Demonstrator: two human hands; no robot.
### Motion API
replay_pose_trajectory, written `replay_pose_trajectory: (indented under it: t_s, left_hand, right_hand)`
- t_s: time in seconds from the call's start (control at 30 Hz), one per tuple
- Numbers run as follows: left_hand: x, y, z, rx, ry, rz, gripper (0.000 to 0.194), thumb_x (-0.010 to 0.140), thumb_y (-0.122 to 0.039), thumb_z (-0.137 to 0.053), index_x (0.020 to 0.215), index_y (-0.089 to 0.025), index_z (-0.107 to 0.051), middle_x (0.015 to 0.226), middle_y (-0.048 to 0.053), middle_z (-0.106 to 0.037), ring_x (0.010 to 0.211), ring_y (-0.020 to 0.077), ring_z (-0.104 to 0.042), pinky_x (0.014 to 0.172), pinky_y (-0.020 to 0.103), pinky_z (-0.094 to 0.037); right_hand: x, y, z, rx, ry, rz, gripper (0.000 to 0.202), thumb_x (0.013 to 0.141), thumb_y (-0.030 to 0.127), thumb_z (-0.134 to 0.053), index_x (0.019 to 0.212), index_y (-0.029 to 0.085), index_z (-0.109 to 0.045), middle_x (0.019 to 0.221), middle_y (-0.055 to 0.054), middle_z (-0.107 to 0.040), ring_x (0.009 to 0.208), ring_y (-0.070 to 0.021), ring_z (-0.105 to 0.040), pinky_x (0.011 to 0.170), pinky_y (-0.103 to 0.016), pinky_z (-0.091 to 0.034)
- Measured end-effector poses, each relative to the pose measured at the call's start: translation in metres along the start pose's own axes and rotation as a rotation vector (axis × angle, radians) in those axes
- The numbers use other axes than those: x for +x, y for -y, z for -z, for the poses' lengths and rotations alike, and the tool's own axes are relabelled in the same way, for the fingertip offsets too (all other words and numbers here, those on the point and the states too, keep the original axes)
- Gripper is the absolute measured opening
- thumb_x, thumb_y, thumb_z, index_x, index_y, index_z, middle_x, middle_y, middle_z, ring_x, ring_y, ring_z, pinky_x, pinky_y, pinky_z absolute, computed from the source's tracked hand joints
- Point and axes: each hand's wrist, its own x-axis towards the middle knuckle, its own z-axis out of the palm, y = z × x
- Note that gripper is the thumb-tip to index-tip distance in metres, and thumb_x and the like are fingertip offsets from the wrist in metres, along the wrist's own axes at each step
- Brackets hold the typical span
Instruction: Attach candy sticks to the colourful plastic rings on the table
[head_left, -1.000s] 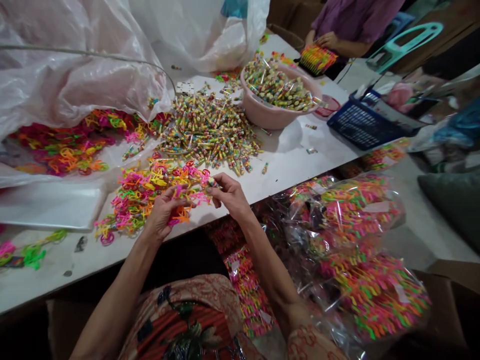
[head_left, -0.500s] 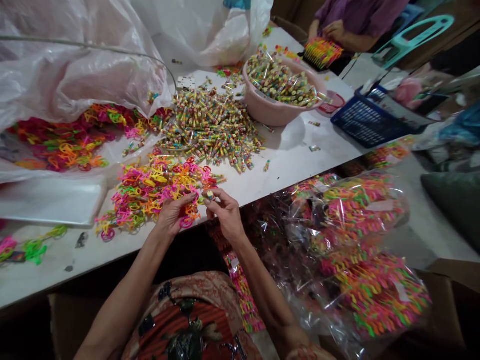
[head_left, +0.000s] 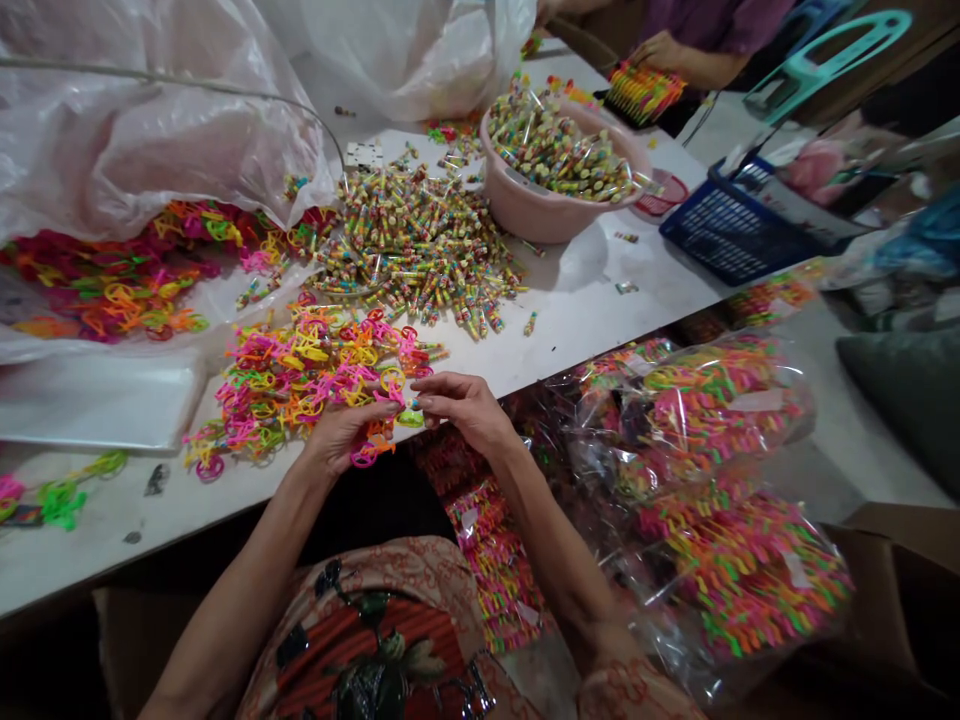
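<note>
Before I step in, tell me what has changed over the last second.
The left hand and right hand have come closer together and nearer the front edge of the table. The left still holds pink plastic. Pink bowl, tube pile and blue basket stayed put.

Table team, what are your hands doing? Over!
Left hand: holding bright plastic pieces. Right hand: fingertips close by, grip unclear. Pink basin: farther back, not in the way. Over.
</note>
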Motion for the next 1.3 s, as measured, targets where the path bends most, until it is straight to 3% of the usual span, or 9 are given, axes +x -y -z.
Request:
replay_pose_trajectory:
  t_s: [0.23,0.5,0.77,0.97,1.07,1.17,1.3]
  left_hand:
    - [0.0,0.001,0.002,0.054,0.016,0.123,0.023,0.053,0.0,-0.076,0.071,-0.01,-0.066,0.07,0.006,-0.073,0.064,0.0191,-0.07,0.057,0.028,-0.06]
    - [0.002,0.002,0.004,0.046,0.016,0.117,0.021,0.055,0.0,-0.076,0.071,-0.01,-0.066,0.072,0.005,-0.073,0.061,0.0171,-0.069,0.054,0.026,-0.059]
    - [0.003,0.007,0.008,0.103,0.031,0.089,0.034,0.051,-0.002,-0.078,0.082,-0.013,-0.067,0.067,0.001,-0.07,0.054,0.0138,-0.065,0.047,0.021,-0.054]
    - [0.003,0.015,0.009,0.149,0.02,-0.195,0.033,0.047,-0.013,-0.085,0.074,-0.014,-0.066,0.066,0.0,-0.069,0.057,0.014,-0.065,0.055,0.023,-0.055]
    - [0.003,0.013,0.01,0.188,0.026,-0.213,0.032,0.048,-0.017,-0.086,0.071,-0.015,-0.065,0.065,0.0,-0.068,0.059,0.0147,-0.064,0.055,0.024,-0.054]
    - [0.001,0.002,0.012,0.207,0.012,-0.207,0.031,0.051,-0.018,-0.085,0.076,-0.015,-0.067,0.067,0.0,-0.069,0.061,0.0141,-0.064,0.057,0.023,-0.054]
    - [-0.008,-0.026,0.021,0.174,-0.14,-0.426,0.033,0.056,-0.02,-0.082,0.086,-0.017,-0.069,0.08,0.0,-0.071,0.062,0.0097,-0.063,0.055,0.017,-0.053]
  right_hand:
    - [0.001,-0.005,0.003,0.106,-0.018,-0.059,0.029,0.051,0.033,-0.087,0.067,0.016,-0.07,0.054,0.003,-0.064,0.046,-0.006,-0.054,0.048,-0.019,-0.044]
    - [0.004,-0.006,-0.002,0.078,-0.075,-0.05,0.036,0.054,0.041,-0.086,0.071,0.016,-0.066,0.054,0.003,-0.065,0.038,-0.0072,-0.054,0.041,-0.019,-0.042]
    - [0.005,-0.01,-0.006,0.026,-0.089,-0.065,0.04,0.054,0.048,-0.084,0.064,0.016,-0.061,0.048,0.004,-0.06,0.034,-0.0061,-0.048,0.036,-0.018,-0.038]
    - [-0.004,-0.005,-0.017,-0.238,-0.192,0.143,0.032,0.062,0.044,-0.081,0.064,0.017,-0.064,0.048,0.005,-0.056,0.041,-0.0075,-0.05,0.043,-0.021,-0.041]
    - [-0.002,-0.009,-0.02,-0.265,-0.208,0.165,0.033,0.062,0.046,-0.08,0.062,0.017,-0.063,0.048,0.004,-0.055,0.042,-0.0077,-0.049,0.043,-0.022,-0.041]
    - [0.014,-0.014,-0.023,-0.218,-0.197,0.157,0.036,0.063,0.05,-0.078,0.062,0.017,-0.062,0.048,0.004,-0.054,0.041,-0.0076,-0.047,0.044,-0.022,-0.041]
    - [0.054,-0.01,-0.026,-0.225,-0.261,0.23,0.036,0.074,0.054,-0.068,0.07,0.018,-0.062,0.055,0.003,-0.056,0.045,-0.0083,-0.049,0.047,-0.023,-0.043]
